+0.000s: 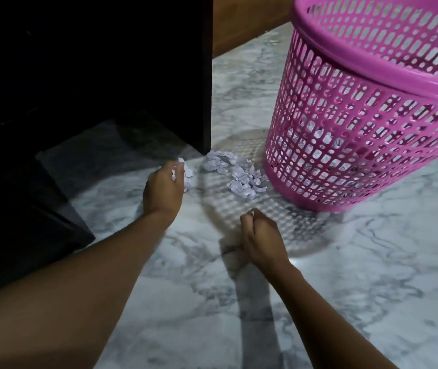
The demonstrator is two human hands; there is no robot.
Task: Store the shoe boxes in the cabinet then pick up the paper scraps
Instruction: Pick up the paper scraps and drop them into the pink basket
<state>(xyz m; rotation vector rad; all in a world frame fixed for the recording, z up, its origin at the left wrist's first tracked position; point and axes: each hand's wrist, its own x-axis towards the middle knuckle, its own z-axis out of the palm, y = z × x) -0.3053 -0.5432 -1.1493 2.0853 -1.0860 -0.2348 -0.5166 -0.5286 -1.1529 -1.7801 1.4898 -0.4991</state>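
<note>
Scrap-gathering is judged under way: a crumpled clump (186, 173) is pinched in the curled fingers of the left hand (163, 190), arm stretched forward. The remaining paper scraps (242, 179) lie just right of those fingertips, against the pink basket (345, 129), and are to be scooped next. The right hand (262, 239) is held low, fisted, with nothing seen inside.

Floor (345, 288): marble-look stone, white with grey veins, smooth, glossy. Basket (372, 129) upper right: pink plastic, perforated, slight sheen. Paper scraps (242, 179) centre: white paper, crumpled, matt. Cabinet (79, 75) upper left: dark panel, matt. Board (239, 20) top centre: brown wood, smooth.
</note>
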